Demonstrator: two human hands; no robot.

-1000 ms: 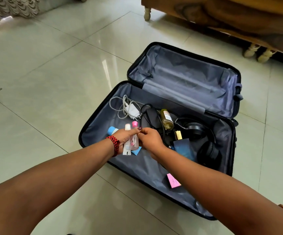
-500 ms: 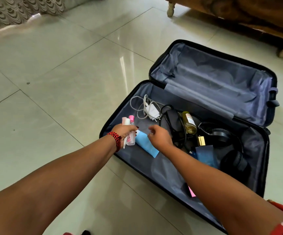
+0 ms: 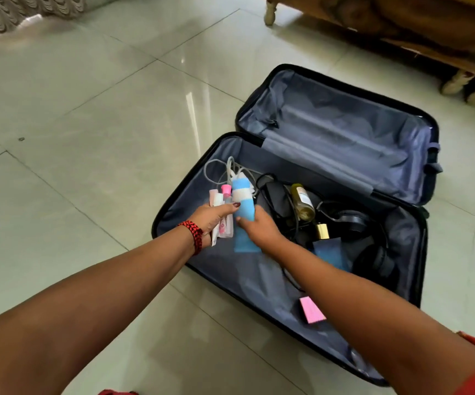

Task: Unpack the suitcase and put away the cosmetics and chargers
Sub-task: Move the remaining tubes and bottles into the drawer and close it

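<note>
Left hand (image 3: 212,219) grips pink bottles (image 3: 222,227) | right hand (image 3: 260,230) grips blue tube (image 3: 243,202) just beside them | both over open suitcase (image 3: 244,277)

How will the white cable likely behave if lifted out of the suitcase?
The cable lies in loose loops in the suitcase, so probably floppy, dangling when lifted. It is thin, so likely light. Black cords lie right beside it, so it might snag.
</note>
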